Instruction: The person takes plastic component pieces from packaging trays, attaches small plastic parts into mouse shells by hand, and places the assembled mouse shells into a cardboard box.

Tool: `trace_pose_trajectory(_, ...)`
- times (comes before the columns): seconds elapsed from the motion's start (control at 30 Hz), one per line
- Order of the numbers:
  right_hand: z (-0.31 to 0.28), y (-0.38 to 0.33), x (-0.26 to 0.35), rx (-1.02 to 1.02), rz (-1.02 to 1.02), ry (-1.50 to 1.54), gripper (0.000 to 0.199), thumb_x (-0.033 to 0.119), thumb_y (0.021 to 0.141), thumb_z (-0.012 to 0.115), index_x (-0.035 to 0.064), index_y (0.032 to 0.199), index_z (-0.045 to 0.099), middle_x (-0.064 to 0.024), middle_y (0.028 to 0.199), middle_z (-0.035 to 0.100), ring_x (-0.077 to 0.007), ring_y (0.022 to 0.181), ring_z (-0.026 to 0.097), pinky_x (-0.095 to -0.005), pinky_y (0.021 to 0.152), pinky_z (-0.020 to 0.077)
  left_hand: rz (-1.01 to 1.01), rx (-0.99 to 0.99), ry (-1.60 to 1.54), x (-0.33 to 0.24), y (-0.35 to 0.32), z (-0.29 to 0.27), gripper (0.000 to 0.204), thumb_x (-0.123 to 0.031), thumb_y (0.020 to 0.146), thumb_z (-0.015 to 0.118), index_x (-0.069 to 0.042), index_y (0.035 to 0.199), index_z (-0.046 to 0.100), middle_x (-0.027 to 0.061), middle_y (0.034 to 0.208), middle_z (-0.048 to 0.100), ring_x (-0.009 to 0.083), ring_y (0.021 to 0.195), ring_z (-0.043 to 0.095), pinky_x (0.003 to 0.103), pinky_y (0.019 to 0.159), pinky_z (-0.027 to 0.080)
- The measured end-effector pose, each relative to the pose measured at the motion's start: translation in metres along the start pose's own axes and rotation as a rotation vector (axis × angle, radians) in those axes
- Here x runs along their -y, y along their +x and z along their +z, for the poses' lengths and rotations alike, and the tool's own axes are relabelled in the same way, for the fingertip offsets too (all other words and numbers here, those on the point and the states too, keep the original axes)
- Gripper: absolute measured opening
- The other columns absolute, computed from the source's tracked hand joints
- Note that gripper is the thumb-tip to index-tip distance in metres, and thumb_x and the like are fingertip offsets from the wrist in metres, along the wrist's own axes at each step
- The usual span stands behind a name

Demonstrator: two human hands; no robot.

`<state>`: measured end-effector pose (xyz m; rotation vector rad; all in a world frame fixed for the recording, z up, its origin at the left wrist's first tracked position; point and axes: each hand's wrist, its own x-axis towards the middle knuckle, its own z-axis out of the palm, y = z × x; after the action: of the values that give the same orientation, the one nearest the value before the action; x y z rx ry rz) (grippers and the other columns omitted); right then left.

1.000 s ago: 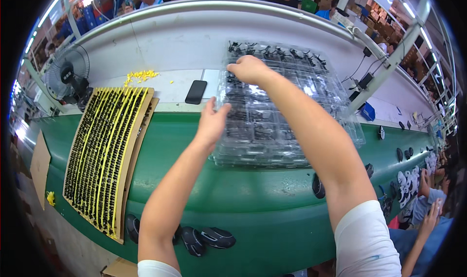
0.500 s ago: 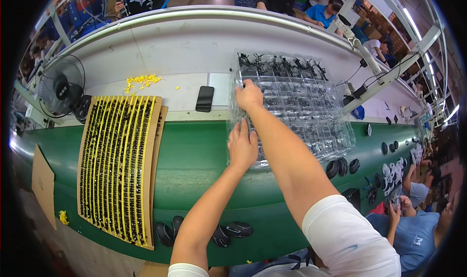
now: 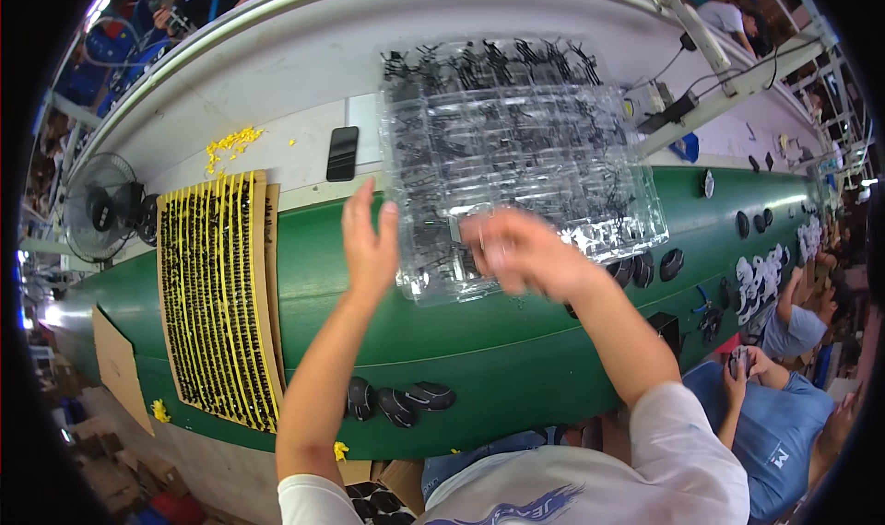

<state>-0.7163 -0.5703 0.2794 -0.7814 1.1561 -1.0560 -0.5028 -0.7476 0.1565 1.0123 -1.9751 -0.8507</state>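
A stack of clear plastic trays (image 3: 433, 188) leans across the back ledge and the green belt in front of me. Thin black wiry parts (image 3: 498, 64) show in its far row, and more dark parts show dimly through the lower compartments. My left hand (image 3: 371, 248) is at the stack's near left edge, fingers stretched and thumb apart, holding nothing I can see. Over the near middle of the trays hovers my right hand (image 3: 521, 253), its fingers bent and smeared by motion. Whether it grips anything I cannot make out.
Left on the green belt (image 3: 323, 313) lies a cardboard sheet (image 3: 272, 276) with yellow-and-black strips (image 3: 217, 294). A black phone (image 3: 342, 153), yellow scraps (image 3: 235, 142) and a fan (image 3: 101, 207) sit behind. Black mouse-shaped shells (image 3: 396, 405) lie near me; a co-worker (image 3: 765, 433) sits right.
My right hand has come back toward me from the trays' far left edge to their near middle. My left hand has lifted off the near left side. The view has shifted.
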Motion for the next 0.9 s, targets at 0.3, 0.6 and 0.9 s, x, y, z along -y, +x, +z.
trace_pose_trajectory(0.3, -0.015, -0.187, -0.286, -0.507, 0.045, -0.995, 0.039, 0.013, 0.095, 0.072, 0.0201, 0.133, 0.072, -0.0099, 0.114, 0.066, -0.0325, 0.102, 0.064, -0.0454, 0.091, 0.055, 0.198, 0.009, 0.066, -0.015, 0.167, 0.08, 0.034, -0.013, 0.102, 0.06, 0.002, 0.132, 0.066, 0.0183, 0.115, 0.072, 0.0309, 0.104, 0.07, 0.042, 0.095, 0.055)
trace_pose_trajectory(0.6, -0.018, -0.207, -0.306, -0.534, -0.048, -1.179, 0.046, 0.025, 0.089, 0.077, 0.0255, 0.134, 0.071, -0.0126, 0.141, 0.055, -0.036, 0.133, 0.051, -0.0592, 0.111, 0.0365, -0.364, -0.022, 0.236, 0.011, 0.287, 0.15, 0.061, -0.035, 0.098, 0.058, 0.012, 0.137, 0.059, 0.0368, 0.135, 0.065, 0.0488, 0.131, 0.061, 0.05, 0.11, 0.047)
trace_pose_trajectory(0.9, -0.057, -0.178, -0.152, -0.488, -0.585, -0.947, 0.032, 0.01, 0.08, 0.079, 0.015, 0.111, 0.082, -0.0003, 0.106, 0.073, -0.0226, 0.095, 0.07, -0.0406, 0.092, 0.0581, -0.372, 0.146, 0.873, -0.015, 0.279, 0.187, 0.062, -0.042, 0.102, 0.052, 0.001, 0.146, 0.054, 0.0237, 0.156, 0.051, 0.0446, 0.143, 0.048, 0.054, 0.117, 0.042)
